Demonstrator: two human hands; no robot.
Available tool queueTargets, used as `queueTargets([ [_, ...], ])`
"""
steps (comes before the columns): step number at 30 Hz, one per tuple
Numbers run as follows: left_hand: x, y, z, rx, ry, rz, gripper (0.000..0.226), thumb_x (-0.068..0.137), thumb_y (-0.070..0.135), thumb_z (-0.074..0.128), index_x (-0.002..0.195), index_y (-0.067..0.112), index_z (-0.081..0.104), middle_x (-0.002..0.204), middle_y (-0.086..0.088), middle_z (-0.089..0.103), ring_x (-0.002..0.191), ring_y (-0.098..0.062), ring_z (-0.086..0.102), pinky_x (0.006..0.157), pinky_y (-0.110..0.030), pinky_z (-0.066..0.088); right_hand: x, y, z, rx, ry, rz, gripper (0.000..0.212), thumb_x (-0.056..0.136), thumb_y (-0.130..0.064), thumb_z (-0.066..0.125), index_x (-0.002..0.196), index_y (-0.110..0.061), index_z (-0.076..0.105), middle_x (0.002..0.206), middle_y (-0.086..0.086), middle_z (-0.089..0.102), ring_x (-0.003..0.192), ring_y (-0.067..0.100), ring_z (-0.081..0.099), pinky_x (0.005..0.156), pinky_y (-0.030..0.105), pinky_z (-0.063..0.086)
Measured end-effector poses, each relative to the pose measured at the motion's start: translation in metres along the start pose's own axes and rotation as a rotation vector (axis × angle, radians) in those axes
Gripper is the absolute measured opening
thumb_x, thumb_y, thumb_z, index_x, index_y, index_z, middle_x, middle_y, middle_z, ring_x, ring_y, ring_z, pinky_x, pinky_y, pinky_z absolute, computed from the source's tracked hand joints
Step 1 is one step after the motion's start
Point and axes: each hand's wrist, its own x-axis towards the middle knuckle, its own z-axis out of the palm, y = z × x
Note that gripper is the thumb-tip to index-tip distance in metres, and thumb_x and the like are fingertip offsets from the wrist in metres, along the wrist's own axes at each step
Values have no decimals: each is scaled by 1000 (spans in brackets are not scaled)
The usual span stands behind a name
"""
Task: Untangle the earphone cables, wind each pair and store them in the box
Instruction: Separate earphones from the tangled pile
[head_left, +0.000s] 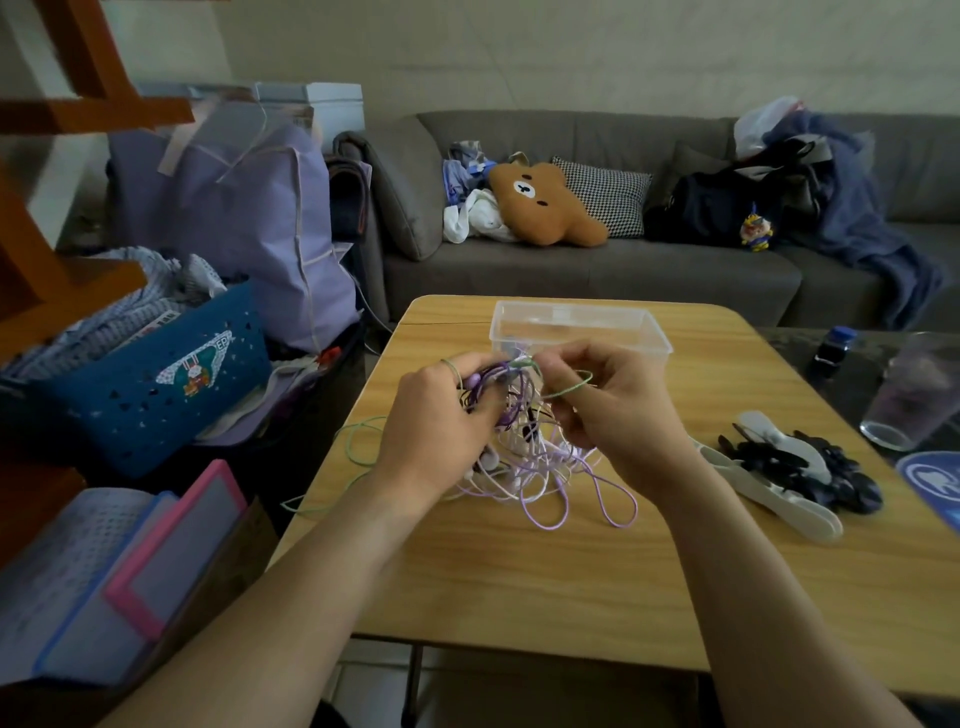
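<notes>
While box (582, 332) sits empty behind tangle (530, 457), untangling step only begun. Left hand (436, 421) grips purple bundle; right hand (613, 400) pinches green cable (569, 388), probably looped over finger. Next: draw green strand free of tangle, slowly.

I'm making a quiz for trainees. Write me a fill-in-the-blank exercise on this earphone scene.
1. Both hands, left and right, hold a tangle of ____.
2. The clear box stands behind the hands, on the ____.
3. The cable looped over the right hand's finger is ____ in colour.
4. On the sofa lies a brown ____-shaped cushion.

Missing words: cables; table; green; bear
</notes>
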Motion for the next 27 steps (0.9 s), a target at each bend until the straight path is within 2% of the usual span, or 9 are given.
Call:
queueTargets([
  [4,2,-1,-3,34,-30,46,28,91,22,69,118,28,72,77,14,69,69,-1,63,59,-22,48,-6,-5,0,-12,-74,-85,27,76,-31,75,90,-8,73,54,-10,61,43,1,48,45,14,37],
  [7,0,0,-4,55,-93,59,30,91,20,69,121,25,72,71,18,64,60,10,57,55,-7,39,-6,-6,0,-40,-69,-125,17,79,-19,80,93,-10,76,65,-5,69,46,0,54,48,10,39],
  [10,0,2,-6,44,-75,75,36,90,15,70,124,28,69,87,20,68,84,5,63,74,-12,51,-2,-1,1,-208,-46,-154,12,86,-12,76,88,-24,77,73,-10,73,61,-1,60,57,13,45],
  [14,1,3,-3,26,15,164,37,84,2,72,115,22,73,105,5,75,98,-5,69,86,-18,54,1,4,0,-322,69,-155,16,91,-16,71,87,-31,72,78,-7,71,62,10,60,60,28,54],
  [16,1,3,0,46,37,226,35,80,-4,73,108,17,77,108,1,75,98,-8,70,88,-18,54,2,6,-2,-386,55,-156,19,90,-18,71,84,-36,70,79,-8,70,66,10,62,64,29,56],
  [19,2,1,-1,69,44,218,31,76,-6,75,97,17,80,92,10,75,77,4,65,72,-18,54,1,7,-2,-481,-54,-98,18,85,-21,78,80,-36,68,79,-6,71,69,10,65,66,25,54],
  [22,2,2,-3,99,49,179,26,76,-1,78,90,21,78,67,24,55,56,8,51,55,-10,38,0,7,-2,-411,-78,-17,9,87,-22,76,81,-25,69,73,-7,71,61,6,63,60,25,51],
  [25,1,7,-2,166,45,206,21,78,7,79,91,24,76,64,25,47,56,4,48,53,-18,37,-2,5,2,-358,-69,96,12,94,-22,67,83,-18,68,54,-12,61,46,3,48,49,23,40],
  [27,0,9,-1,187,34,218,20,79,8,77,92,24,74,67,25,48,59,1,48,56,-24,41,-3,4,4,-284,-56,176,16,97,-17,62,82,-14,66,52,-9,56,48,8,44,45,23,35],
])
